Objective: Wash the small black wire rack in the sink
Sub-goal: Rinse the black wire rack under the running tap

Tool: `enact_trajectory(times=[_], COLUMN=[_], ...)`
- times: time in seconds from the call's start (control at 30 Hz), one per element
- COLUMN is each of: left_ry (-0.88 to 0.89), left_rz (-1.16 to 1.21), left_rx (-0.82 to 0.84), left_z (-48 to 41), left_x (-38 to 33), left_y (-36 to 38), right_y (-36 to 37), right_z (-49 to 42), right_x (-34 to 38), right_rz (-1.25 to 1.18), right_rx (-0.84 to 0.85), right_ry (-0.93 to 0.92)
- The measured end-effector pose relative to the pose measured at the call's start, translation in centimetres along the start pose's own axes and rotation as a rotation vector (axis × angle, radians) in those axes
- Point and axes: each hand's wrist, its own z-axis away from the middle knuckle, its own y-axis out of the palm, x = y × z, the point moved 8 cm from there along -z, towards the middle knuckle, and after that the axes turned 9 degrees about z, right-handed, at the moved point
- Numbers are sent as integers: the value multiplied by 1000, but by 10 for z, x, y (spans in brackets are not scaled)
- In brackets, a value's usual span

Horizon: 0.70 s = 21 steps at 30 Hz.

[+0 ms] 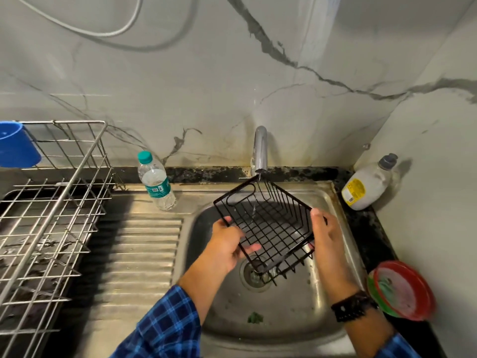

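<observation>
The small black wire rack is tilted over the steel sink, its far corner just under the chrome tap. A thin stream of water runs from the tap through the rack. My left hand grips the rack's left edge, with the fingers curled under the wires. My right hand holds the right edge, thumb on the rim. The drain lies below the rack's near corner.
A clear water bottle stands on the ribbed drainboard. A large steel dish rack with a blue cup fills the left. A soap bottle and a red-rimmed bowl sit on the right counter. Green scraps lie in the sink.
</observation>
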Motion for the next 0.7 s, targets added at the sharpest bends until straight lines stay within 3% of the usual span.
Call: enact_trajectory(times=[0.07, 0.2, 0.37, 0.47, 0.57, 0.7], left_ry=[-26, 19, 126, 175, 179, 128], left_rz=[89, 414, 343, 307, 324, 360], left_rx=[-17, -42, -38, 119, 277, 270], left_z=[7, 12, 11, 12, 13, 6], left_x=[8, 10, 12, 17, 18, 22], left_y=[2, 21, 16, 17, 28, 30], right_y=[-2, 20, 38, 33, 25, 21], right_z=[-3, -2, 5, 0, -14, -25], right_x=[-8, -22, -39, -50, -50, -44], right_rz=[-10, -86, -231, -216, -201, -192], right_rx=[-18, 137, 266, 219, 96, -7], right_ry=[71, 230, 379, 472, 417, 359])
